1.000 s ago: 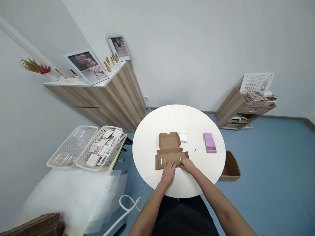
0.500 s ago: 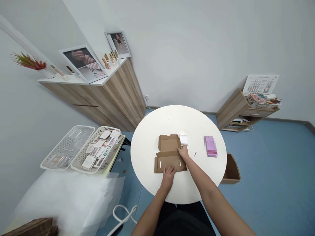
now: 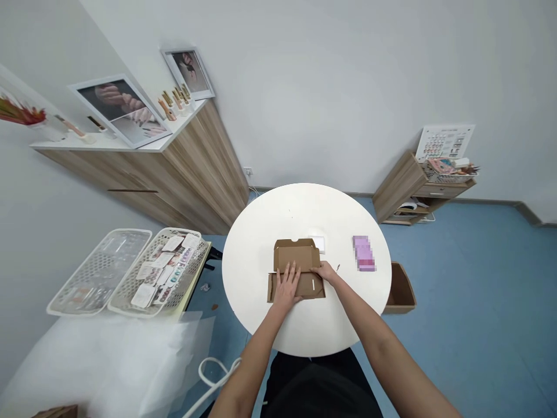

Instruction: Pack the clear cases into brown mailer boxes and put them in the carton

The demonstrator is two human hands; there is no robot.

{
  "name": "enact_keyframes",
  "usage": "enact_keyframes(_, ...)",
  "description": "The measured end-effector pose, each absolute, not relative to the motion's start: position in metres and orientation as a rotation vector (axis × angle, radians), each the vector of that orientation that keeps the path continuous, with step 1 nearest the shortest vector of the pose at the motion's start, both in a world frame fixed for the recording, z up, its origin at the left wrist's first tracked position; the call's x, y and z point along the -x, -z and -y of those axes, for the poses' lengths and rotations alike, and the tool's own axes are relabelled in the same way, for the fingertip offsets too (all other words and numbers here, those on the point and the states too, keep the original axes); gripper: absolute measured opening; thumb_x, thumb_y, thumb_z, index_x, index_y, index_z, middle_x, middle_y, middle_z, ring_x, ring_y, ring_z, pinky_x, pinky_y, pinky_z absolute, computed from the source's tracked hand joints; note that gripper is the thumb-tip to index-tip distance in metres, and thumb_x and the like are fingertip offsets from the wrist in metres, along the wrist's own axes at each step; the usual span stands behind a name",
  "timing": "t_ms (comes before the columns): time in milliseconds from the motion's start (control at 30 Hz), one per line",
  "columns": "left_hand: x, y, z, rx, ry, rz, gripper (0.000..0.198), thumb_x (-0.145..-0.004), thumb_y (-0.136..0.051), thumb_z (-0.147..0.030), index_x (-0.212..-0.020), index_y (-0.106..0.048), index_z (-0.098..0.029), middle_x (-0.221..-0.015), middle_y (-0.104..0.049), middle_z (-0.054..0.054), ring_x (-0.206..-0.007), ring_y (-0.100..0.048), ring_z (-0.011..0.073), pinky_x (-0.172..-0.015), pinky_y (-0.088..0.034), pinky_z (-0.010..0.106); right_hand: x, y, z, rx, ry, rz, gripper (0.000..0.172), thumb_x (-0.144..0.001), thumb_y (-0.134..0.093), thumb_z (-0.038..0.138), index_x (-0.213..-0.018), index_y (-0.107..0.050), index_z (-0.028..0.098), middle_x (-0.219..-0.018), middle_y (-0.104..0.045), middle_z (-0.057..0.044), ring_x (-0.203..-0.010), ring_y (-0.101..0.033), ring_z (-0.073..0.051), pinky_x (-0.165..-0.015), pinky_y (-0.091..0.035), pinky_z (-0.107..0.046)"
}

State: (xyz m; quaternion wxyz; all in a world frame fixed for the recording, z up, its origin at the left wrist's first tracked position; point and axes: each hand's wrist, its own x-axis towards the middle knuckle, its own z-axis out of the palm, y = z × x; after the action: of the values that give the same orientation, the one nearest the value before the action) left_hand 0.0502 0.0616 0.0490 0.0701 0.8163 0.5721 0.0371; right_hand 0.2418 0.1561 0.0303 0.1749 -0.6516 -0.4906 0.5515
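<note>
A brown cardboard box (image 3: 296,254) lies unfolded on the round white table (image 3: 256,238), its notched lid panel turned away from me. My left hand (image 3: 286,289) rests flat on the near panel, fingers spread and reaching to the fold line. At the right end of that fold, my right hand (image 3: 326,271) has its fingers closed on the box's edge; the fingertips are partly hidden. Just behind the box's right corner sits a small white box (image 3: 319,244). Farther right lies a purple and pink pack (image 3: 364,253), blurred by pixels.
A small dark scrap (image 3: 338,267) lies right of my hand. Left of the table stand white baskets, one with cards (image 3: 163,270), another with clear plastic items (image 3: 93,284). A brown bin (image 3: 401,290) stands on the floor at right. A wooden cabinet (image 3: 209,168) is behind left.
My left hand has slid forward from the near edge of the box to the fold line. My right hand stays at the box's right side. The view has shifted slightly.
</note>
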Motion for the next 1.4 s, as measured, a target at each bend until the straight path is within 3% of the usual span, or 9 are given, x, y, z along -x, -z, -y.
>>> enact_keyframes(200, -0.054, -0.034, -0.069, -2.377, 0.088, -1.707, 0.117, -0.065, -0.078, -0.049, -0.154, -0.008, -0.02, -0.159, -0.018, 0.015, -0.147, -0.008, 0.0352, -0.116, -0.012, 0.062, -0.243, -0.036, -0.147, 1.82, -1.635, 1.354, 0.019, -0.069, -0.074, 0.027, -0.084, -0.072, 0.017, -0.088, -0.074, -0.005, -0.083, -0.068, -0.022, -0.074, -0.053, -0.029)
enact_keyframes(400, -0.055, -0.032, -0.067, -2.363, 0.056, -1.692, 0.113, -0.069, -0.074, -0.051, -0.154, -0.006, -0.021, -0.159, -0.017, 0.016, -0.146, -0.012, 0.0362, -0.115, -0.013, 0.062, -0.263, -0.04, -0.118, 1.944, -1.45, 1.104, 0.03, -0.085, -0.051, 0.039, -0.104, -0.062, 0.019, -0.115, -0.065, -0.009, -0.105, -0.062, -0.019, -0.08, -0.051, -0.027)
enact_keyframes(567, -0.061, -0.03, -0.064, -2.32, 0.009, -1.726, 0.115, -0.069, -0.075, -0.052, -0.154, -0.004, -0.019, -0.158, -0.017, 0.018, -0.146, -0.011, 0.0375, -0.114, -0.013, 0.063, -0.277, -0.04, -0.091, 2.018, -1.541, 0.921, 0.03, -0.089, -0.041, 0.043, -0.092, -0.058, 0.018, -0.097, -0.067, -0.009, -0.084, -0.066, -0.016, -0.065, -0.053, -0.023)
enact_keyframes(767, -0.07, -0.028, -0.058, -2.281, -0.019, -1.822, 0.118, -0.066, -0.075, -0.056, -0.154, -0.008, -0.015, -0.158, -0.015, 0.022, -0.146, -0.009, 0.0382, -0.115, -0.013, 0.061, -0.275, -0.045, -0.081, 1.99, -1.64, 0.873, 0.027, -0.084, -0.048, 0.041, -0.076, -0.058, 0.018, -0.077, -0.067, -0.006, -0.073, -0.065, -0.014, -0.062, -0.05, -0.022)
enact_keyframes(1033, -0.071, -0.022, -0.049, -2.194, -0.049, -1.92, 0.122, -0.062, -0.075, -0.059, -0.153, -0.009, -0.011, -0.158, -0.011, 0.025, -0.146, -0.008, 0.0387, -0.115, -0.014, 0.06, -0.265, -0.049, -0.076, 1.979, -1.664, 0.915, 0.018, -0.081, -0.053, 0.036, -0.088, -0.056, 0.019, -0.096, -0.067, -0.008, -0.082, -0.066, -0.016, -0.06, -0.051, -0.023)
enact_keyframes(1133, -0.072, -0.023, -0.049, -2.161, -0.031, -1.941, 0.124, -0.061, -0.076, -0.059, -0.152, -0.009, -0.01, -0.158, -0.01, 0.026, -0.146, -0.007, 0.0386, -0.115, -0.011, 0.06, -0.254, -0.049, -0.075, 1.977, -1.652, 0.984, 0.017, -0.08, -0.058, 0.037, -0.083, -0.055, 0.02, -0.095, -0.068, -0.006, -0.083, -0.065, -0.016, -0.061, -0.05, -0.023)
enact_keyframes(1267, -0.073, -0.023, -0.048, -2.156, -0.055, -1.949, 0.125, -0.06, -0.076, -0.057, -0.152, -0.007, -0.01, -0.158, -0.012, 0.025, -0.147, -0.006, 0.0384, -0.116, -0.009, 0.059, -0.238, -0.051, -0.075, 2.1, -1.434, 1.311, 0.017, -0.076, -0.066, 0.033, -0.08, -0.055, 0.021, -0.091, -0.069, -0.004, -0.086, -0.064, -0.018, -0.068, -0.047, -0.025)
enact_keyframes(1400, -0.075, -0.02, -0.044, -2.151, -0.122, -1.95, 0.127, -0.059, -0.077, -0.055, -0.153, -0.004, -0.012, -0.158, -0.013, 0.024, -0.146, -0.006, 0.0391, -0.115, -0.009, 0.06, -0.225, -0.056, -0.078, 2.279, -1.204, 1.643, 0.021, -0.078, -0.065, 0.04, -0.083, -0.056, 0.022, -0.095, -0.069, -0.006, -0.09, -0.065, -0.022, -0.07, -0.045, -0.029)
